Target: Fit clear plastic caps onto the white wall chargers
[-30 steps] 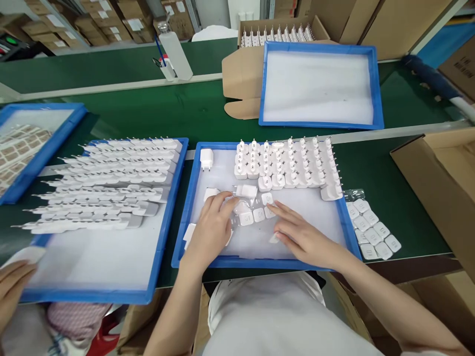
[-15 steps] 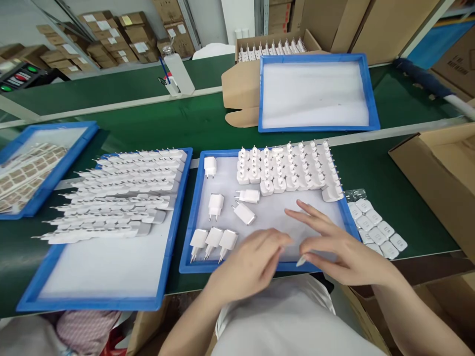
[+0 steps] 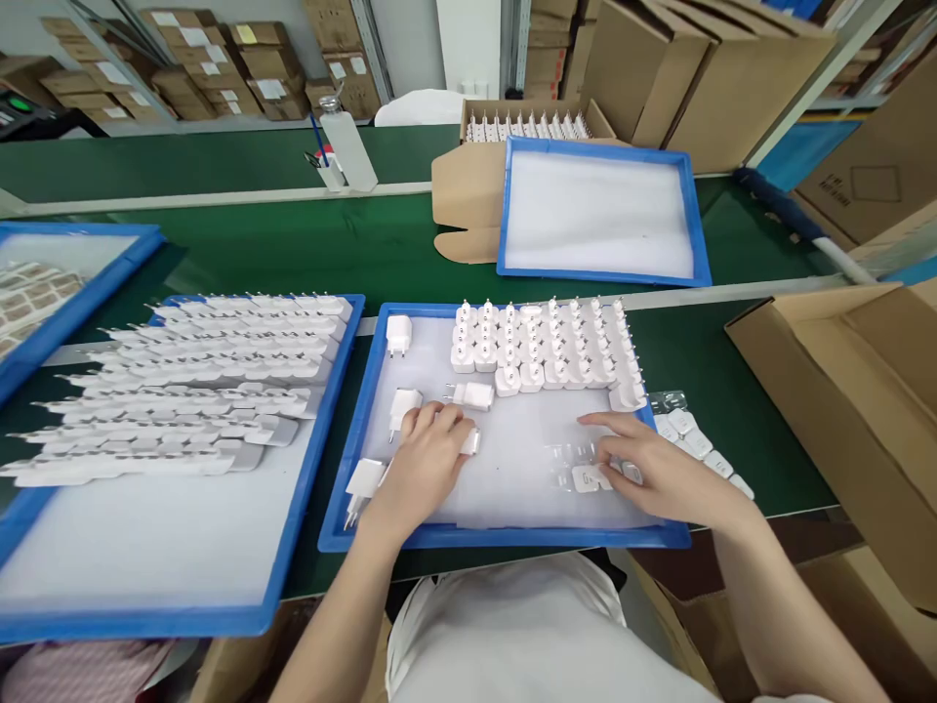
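My left hand curls around a white charger plug in the blue-rimmed tray before me; most of that plug is under the fingers. Another plug lies just beyond the fingertips, and more plugs stand or lie along the tray's left side. My right hand is low over the tray's right part, thumb and bent fingers on a clear strip of white square pieces, index finger stretched out. Rows of upright white plugs fill the back of the tray.
At left, a second blue tray carries long rows of plugs. More white square pieces lie beside the right rim. An open carton stands at right. Behind are a blue-rimmed tray and a box of plugs.
My left hand has moved left and forward, away from my right hand, onto a plug. The clear strip now shows flat under my right hand. The whole view has shifted slightly.
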`<state>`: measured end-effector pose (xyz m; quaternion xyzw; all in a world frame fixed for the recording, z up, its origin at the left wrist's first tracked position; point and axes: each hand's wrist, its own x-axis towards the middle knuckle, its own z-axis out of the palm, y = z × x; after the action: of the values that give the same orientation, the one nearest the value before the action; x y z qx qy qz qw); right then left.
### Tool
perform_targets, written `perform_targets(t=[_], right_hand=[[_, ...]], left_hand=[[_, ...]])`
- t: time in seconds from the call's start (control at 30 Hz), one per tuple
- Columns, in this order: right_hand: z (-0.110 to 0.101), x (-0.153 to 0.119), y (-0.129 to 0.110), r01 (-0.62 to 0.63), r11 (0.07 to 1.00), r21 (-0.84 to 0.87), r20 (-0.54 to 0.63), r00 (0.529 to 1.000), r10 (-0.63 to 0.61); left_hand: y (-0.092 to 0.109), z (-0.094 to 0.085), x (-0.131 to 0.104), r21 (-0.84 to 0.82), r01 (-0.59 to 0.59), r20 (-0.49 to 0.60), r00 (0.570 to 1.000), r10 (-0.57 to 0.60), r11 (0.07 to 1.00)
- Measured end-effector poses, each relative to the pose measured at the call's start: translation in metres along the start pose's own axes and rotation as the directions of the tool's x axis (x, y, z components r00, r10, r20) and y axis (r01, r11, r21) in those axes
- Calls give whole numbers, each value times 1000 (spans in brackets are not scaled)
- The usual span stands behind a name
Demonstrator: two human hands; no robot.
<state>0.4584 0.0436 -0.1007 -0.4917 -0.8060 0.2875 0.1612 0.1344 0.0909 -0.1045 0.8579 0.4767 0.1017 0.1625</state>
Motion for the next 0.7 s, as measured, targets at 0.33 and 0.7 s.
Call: perform_targets(t=[0.33, 0.7], right_hand=[[42, 17, -68, 146, 926, 349, -548, 833, 75], [52, 6, -88, 200, 808, 555, -449, 889, 89]], left_hand=[[49, -1, -31, -926, 1, 37, 995, 89, 376], [53, 2, -40, -972, -52, -39, 997, 62, 229]])
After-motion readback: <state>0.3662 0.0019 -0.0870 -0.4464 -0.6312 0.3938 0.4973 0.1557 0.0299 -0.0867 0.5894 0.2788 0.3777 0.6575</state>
